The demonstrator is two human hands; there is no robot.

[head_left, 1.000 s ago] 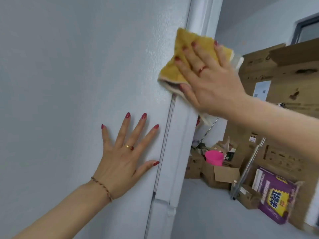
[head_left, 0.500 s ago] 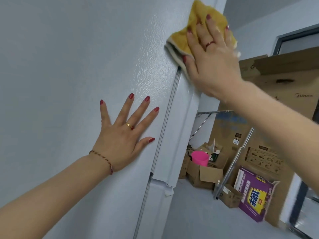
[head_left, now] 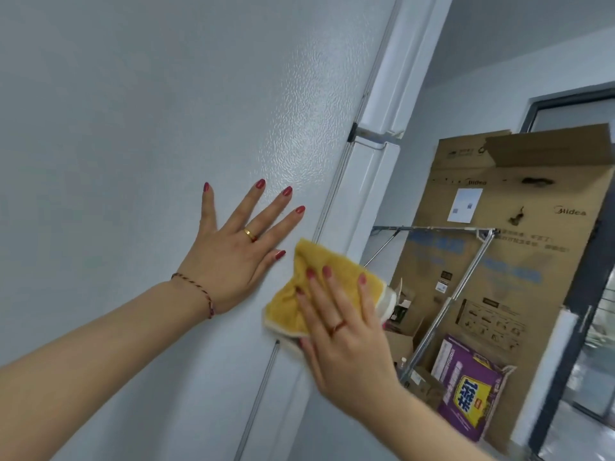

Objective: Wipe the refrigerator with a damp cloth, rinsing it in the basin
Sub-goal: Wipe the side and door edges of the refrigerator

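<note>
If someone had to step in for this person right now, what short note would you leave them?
Left hand: fingers spread, flat on the refrigerator side panel, holding nothing.
Right hand: straight fingers press the yellow cloth against the panel's front edge, beside the door seam.
Basin: not in view.
Done: cannot tell how much is already wiped; the panel shows no clear wet marks.
Left: go on wiping along the edge and over the panel, then rinse the cloth in the basin.
Nearby: cardboard boxes and a purple bag stand to the right.
</note>
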